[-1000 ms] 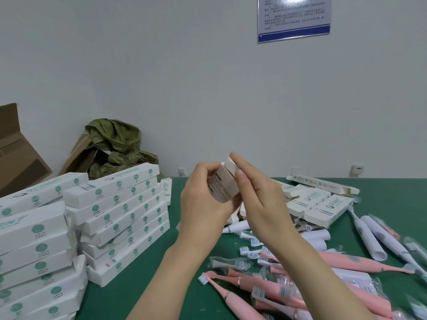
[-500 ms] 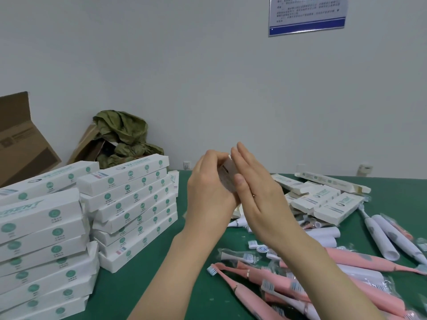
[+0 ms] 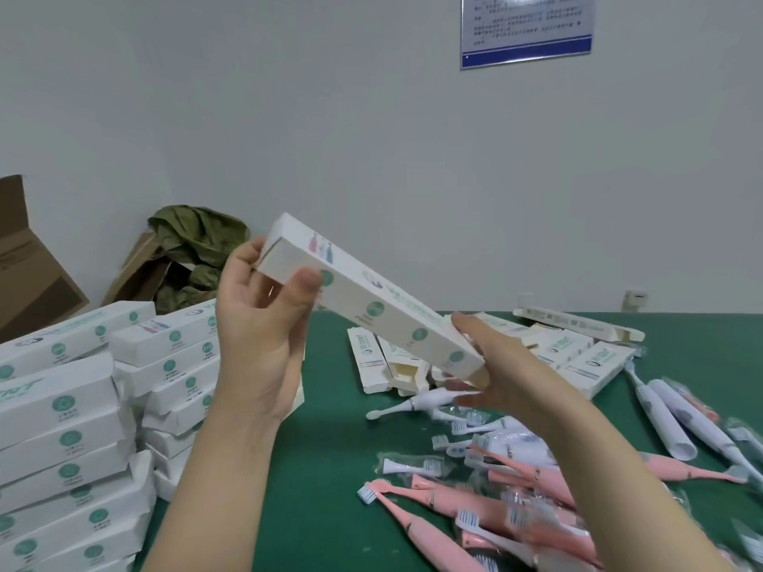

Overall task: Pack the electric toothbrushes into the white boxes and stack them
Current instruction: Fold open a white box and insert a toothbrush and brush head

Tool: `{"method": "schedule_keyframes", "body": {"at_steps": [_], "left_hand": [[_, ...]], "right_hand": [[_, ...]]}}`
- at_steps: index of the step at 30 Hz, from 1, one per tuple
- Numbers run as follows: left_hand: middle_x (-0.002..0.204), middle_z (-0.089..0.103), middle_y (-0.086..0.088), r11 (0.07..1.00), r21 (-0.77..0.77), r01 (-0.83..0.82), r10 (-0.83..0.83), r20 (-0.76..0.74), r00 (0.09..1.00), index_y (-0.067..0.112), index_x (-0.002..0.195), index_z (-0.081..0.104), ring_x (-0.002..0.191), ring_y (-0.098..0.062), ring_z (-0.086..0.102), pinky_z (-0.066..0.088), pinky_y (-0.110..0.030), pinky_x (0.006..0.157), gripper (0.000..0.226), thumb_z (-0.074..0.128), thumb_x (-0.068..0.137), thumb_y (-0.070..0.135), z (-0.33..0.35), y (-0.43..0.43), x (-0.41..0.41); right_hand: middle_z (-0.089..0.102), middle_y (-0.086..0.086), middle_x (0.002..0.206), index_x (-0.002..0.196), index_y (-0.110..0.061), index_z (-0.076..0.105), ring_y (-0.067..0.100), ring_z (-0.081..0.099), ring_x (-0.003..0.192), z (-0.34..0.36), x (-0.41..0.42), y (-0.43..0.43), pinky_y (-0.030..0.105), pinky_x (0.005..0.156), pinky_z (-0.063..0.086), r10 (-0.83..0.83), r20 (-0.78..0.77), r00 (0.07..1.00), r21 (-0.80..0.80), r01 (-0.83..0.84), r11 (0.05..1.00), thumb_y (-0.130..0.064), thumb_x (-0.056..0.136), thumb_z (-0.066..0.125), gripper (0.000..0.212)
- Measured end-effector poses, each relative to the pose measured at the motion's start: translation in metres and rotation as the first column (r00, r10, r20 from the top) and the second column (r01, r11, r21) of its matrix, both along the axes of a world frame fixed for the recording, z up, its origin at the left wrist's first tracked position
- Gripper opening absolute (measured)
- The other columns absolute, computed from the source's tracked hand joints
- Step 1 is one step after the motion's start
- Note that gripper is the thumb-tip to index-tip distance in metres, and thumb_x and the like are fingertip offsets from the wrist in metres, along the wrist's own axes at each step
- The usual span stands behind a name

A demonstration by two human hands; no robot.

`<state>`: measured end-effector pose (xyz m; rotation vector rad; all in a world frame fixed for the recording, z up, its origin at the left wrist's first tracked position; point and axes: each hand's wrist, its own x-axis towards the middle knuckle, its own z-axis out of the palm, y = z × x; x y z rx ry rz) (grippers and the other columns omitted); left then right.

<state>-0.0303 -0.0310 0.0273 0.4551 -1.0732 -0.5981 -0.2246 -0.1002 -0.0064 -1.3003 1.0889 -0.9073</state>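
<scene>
A long white toothbrush box [image 3: 371, 299] with green dots is held slanted in the air above the green table [image 3: 330, 447]. My left hand [image 3: 264, 324] grips its upper left end, thumb across the front face. My right hand [image 3: 499, 373] holds the lower right end from below. Pink electric toothbrushes [image 3: 516, 501] and loose brush heads lie in a heap at the lower right. White toothbrushes [image 3: 669, 419] lie at the right. Stacks of packed white boxes [image 3: 82, 406] stand at the left.
Several unpacked white boxes [image 3: 578, 353] lie at the back right of the table. A brown carton [image 3: 29, 266] and a carton with green cloth [image 3: 194, 249] stand behind the stacks by the wall. A blue-edged notice [image 3: 526, 28] hangs on the wall.
The box, seen end-on before with both hands at its flap, is now turned sideways and slanted. My right hand has slid down to its lower right end.
</scene>
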Motion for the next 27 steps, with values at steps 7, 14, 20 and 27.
{"method": "schedule_keyframes", "body": {"at_steps": [7, 14, 20, 27], "left_hand": [[0.124, 0.059, -0.004, 0.877, 0.333, -0.347, 0.316, 0.145, 0.938, 0.007, 0.13, 0.046, 0.116, -0.015, 0.056, 0.046, -0.021, 0.093, 0.064, 0.075, 0.074, 0.015, -0.026, -0.023, 0.02], [0.118, 0.052, 0.022, 0.862, 0.04, -0.505, 0.344, 0.686, 0.641, 0.04, 0.116, 0.049, 0.11, 0.01, 0.049, 0.038, -0.006, 0.094, 0.062, 0.082, 0.064, 0.038, -0.035, -0.023, -0.02], [0.107, 0.05, 0.027, 0.875, -0.121, -0.47, 0.357, 0.816, 0.455, 0.055, 0.106, 0.035, 0.103, 0.007, 0.048, 0.04, -0.007, 0.083, 0.068, 0.084, 0.066, 0.032, -0.036, -0.018, -0.039], [0.115, 0.048, 0.019, 0.872, -0.214, -0.44, 0.385, 0.854, 0.35, 0.044, 0.099, 0.047, 0.109, 0.0, 0.045, 0.028, 0.001, 0.086, 0.04, 0.077, 0.077, 0.027, -0.031, -0.013, -0.035]], "right_hand": [[0.072, 0.001, 0.09, 0.09, -0.014, 0.07, 0.014, 0.063, 0.069, -0.008, -0.001, -0.009, 0.025, 0.061, 0.046, -0.209, 0.197, 0.958, -0.185, 0.246, 0.952, -0.039, 0.087, 0.064, 0.026], [0.069, -0.01, 0.088, 0.088, -0.021, 0.07, 0.015, 0.062, 0.09, -0.003, 0.01, 0.002, 0.041, 0.081, 0.052, -0.316, 0.068, 0.946, -0.554, 0.299, 0.777, -0.033, 0.082, 0.071, 0.013], [0.07, -0.003, 0.068, 0.106, -0.018, 0.06, 0.01, 0.065, 0.064, 0.01, 0.006, 0.012, 0.02, 0.06, 0.052, -0.075, 0.274, 0.959, -0.475, 0.203, 0.857, -0.024, 0.081, 0.072, 0.028], [0.073, 0.007, 0.08, 0.104, 0.0, 0.063, 0.021, 0.07, 0.075, 0.012, 0.005, 0.014, 0.033, 0.075, 0.059, 0.027, 0.402, 0.915, -0.354, 0.128, 0.927, -0.013, 0.09, 0.062, 0.019]]}}
